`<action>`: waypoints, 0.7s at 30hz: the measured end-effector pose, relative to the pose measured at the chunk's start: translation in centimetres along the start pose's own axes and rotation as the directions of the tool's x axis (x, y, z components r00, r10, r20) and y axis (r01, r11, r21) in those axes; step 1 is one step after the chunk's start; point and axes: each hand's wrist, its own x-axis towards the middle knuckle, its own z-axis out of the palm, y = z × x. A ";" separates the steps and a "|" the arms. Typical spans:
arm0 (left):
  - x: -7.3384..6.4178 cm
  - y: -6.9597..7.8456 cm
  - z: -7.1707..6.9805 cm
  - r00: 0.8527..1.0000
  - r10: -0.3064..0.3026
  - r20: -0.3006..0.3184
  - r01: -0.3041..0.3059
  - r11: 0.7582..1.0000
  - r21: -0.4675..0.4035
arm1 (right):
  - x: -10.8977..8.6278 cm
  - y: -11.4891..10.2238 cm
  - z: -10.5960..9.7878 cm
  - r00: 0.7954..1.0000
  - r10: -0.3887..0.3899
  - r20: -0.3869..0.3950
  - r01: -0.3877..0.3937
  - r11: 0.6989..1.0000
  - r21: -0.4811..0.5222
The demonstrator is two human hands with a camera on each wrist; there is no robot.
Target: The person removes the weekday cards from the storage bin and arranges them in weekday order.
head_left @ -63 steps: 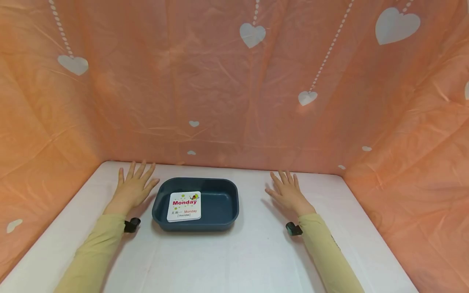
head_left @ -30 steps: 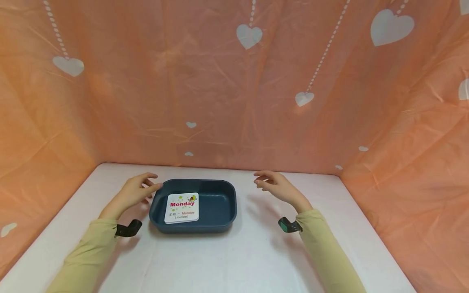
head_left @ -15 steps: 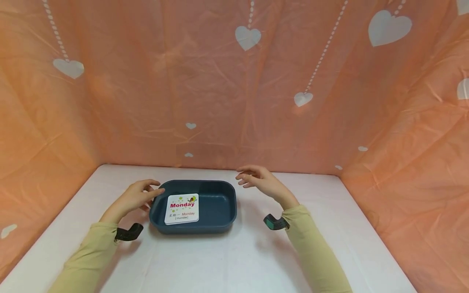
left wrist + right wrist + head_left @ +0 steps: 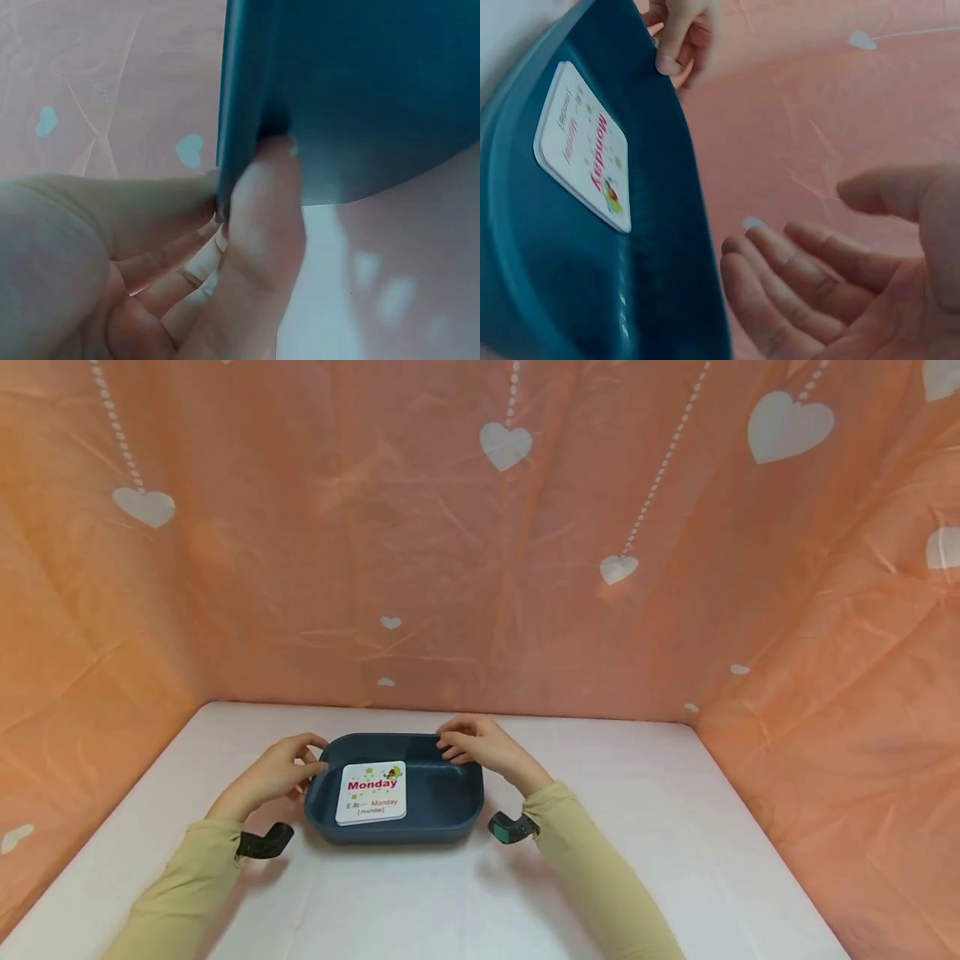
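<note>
A dark blue rectangular tray (image 4: pixel 446 806) sits on the white table, with a stack of white "Monday" word cards (image 4: pixel 372 810) in its left half. My left hand (image 4: pixel 272 775) is at the tray's left end. In the left wrist view its thumb and finger (image 4: pixel 266 225) pinch the tray's rim from both sides. Over the tray's back right corner is my right hand (image 4: pixel 491 750), fingers loosely bent. The right wrist view shows the right hand (image 4: pixel 855 292) beside the tray wall (image 4: pixel 675 262), thumb spread apart and nothing in its grasp.
Peach fabric (image 4: pixel 420 568) with white hearts hangs behind the table and on both sides. A dark wrist camera (image 4: pixel 266 841) is on the left wrist and another camera (image 4: pixel 512 828) on the right. White table surface (image 4: pixel 390 902) extends in front of the tray.
From lying flat and spread, both hands have lifted and curved. The left has come onto the tray's left rim; the right has swung left to the tray's back right corner. The tray has stayed put.
</note>
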 end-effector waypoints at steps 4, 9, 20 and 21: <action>0.0 0.0 0.1 1.000 -0.002 -0.002 0.002 1.000 0.010 | 1.2 0.1 1.1 0.994 0.105 -0.007 -0.104 0.994 0.017; 0.1 0.1 0.0 1.000 0.008 0.005 -0.008 0.999 0.032 | 2.8 0.2 2.3 0.983 0.184 -0.003 -0.184 0.983 -0.015; 0.3 0.0 -0.1 1.000 -0.010 0.021 0.009 1.000 0.027 | 4.7 0.8 4.5 0.952 0.299 -0.068 -0.302 0.953 -0.037; 0.3 -0.1 -0.1 1.000 -0.015 0.020 0.014 1.000 0.027 | 4.8 0.9 4.7 0.950 0.305 -0.068 -0.308 0.950 -0.042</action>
